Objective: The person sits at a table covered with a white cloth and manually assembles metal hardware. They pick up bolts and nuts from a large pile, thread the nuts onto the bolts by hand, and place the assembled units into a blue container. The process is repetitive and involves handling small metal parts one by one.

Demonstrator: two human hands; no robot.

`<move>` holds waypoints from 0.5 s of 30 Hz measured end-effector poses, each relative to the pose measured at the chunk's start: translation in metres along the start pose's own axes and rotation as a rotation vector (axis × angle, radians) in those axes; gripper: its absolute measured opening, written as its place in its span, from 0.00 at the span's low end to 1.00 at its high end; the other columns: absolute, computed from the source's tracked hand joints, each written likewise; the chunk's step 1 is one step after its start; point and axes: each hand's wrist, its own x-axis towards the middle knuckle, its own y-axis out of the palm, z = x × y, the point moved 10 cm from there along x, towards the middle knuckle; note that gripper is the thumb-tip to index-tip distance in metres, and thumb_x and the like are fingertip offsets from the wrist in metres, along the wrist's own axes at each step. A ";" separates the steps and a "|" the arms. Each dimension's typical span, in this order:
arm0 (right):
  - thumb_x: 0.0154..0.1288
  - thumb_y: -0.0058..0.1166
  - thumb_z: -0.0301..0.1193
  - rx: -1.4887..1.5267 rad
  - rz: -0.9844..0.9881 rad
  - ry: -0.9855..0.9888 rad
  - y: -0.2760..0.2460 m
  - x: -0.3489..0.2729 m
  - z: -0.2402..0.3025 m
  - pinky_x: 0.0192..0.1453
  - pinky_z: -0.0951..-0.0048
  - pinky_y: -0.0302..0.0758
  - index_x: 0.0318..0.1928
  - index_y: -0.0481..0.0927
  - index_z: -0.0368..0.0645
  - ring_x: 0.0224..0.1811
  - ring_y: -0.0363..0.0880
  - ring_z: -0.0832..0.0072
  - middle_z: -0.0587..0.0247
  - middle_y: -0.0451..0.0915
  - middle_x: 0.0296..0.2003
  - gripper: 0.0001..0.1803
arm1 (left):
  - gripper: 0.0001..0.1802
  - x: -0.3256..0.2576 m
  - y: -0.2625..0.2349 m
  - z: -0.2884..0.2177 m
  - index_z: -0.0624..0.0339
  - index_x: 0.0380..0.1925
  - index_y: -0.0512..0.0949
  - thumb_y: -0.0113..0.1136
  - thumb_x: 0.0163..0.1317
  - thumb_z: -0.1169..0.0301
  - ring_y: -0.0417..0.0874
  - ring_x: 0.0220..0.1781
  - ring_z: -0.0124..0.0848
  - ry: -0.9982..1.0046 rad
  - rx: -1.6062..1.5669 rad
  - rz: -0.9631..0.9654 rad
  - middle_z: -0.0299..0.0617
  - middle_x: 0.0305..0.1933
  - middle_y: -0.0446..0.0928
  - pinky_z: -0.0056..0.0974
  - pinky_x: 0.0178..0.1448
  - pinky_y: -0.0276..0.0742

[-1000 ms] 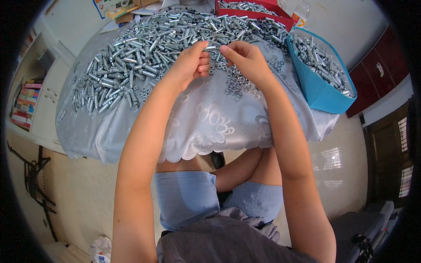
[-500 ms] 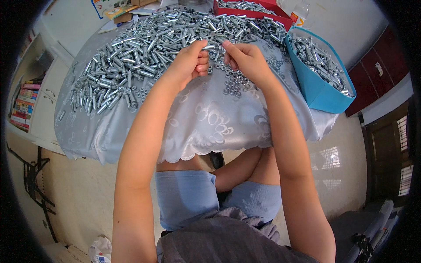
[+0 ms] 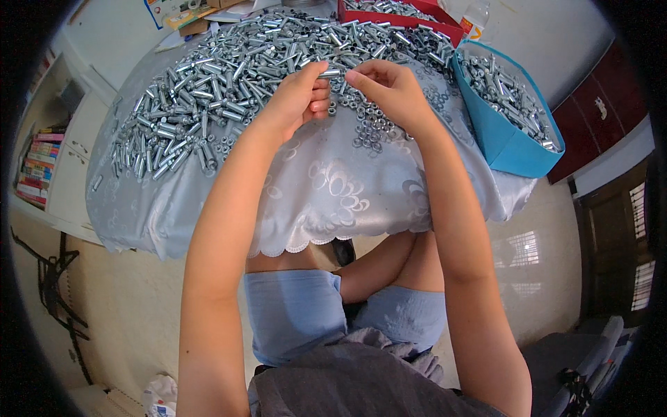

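Note:
Over the near side of the heap, my left hand (image 3: 303,97) is closed round a silvery sleeve anchor bolt (image 3: 333,72), held level with its end pointing right. The thumb and forefinger of my right hand (image 3: 390,89) pinch at that right end, the forefinger arched; any small part between these fingertips is hidden. A large pile of loose anchor bolts (image 3: 226,90) spreads behind and left of my hands. Several loose nuts (image 3: 368,132) lie on the cloth below my right hand.
A silvery patterned tablecloth (image 3: 326,187) covers the round table. At the right edge stands a blue fabric bin (image 3: 511,149) full of anchors; a red box (image 3: 445,26) with more is at the back, beside a clear bottle (image 3: 476,17). Books (image 3: 40,163) fill a cabinet at left.
My right hand's fingers have shifted along the bolt's end, the forefinger now arched higher and the thumb slightly left. My left hand keeps its hold almost in place.

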 end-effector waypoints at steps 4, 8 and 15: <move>0.52 0.60 0.33 0.033 0.000 -0.020 0.000 0.000 0.003 0.25 0.84 0.62 0.32 0.79 0.37 0.22 0.65 0.88 0.74 0.71 0.19 0.12 | 0.19 0.000 0.003 0.000 0.50 0.16 0.57 0.50 0.58 0.56 0.57 0.15 0.20 -0.003 -0.007 0.012 0.27 0.13 0.54 0.28 0.22 0.55; 0.55 0.58 0.32 0.009 0.064 -0.164 0.002 0.001 0.011 0.26 0.84 0.61 0.35 0.77 0.37 0.23 0.64 0.89 0.76 0.71 0.21 0.11 | 0.19 -0.001 0.001 -0.001 0.50 0.16 0.57 0.49 0.58 0.56 0.57 0.14 0.20 0.000 0.006 -0.007 0.27 0.13 0.53 0.28 0.22 0.55; 0.54 0.58 0.35 -0.082 0.040 0.151 -0.004 0.002 -0.019 0.21 0.85 0.56 0.33 0.78 0.38 0.18 0.60 0.90 0.77 0.68 0.17 0.12 | 0.20 -0.002 0.005 -0.001 0.49 0.14 0.56 0.49 0.59 0.56 0.57 0.14 0.20 -0.006 0.016 0.000 0.27 0.13 0.53 0.28 0.21 0.55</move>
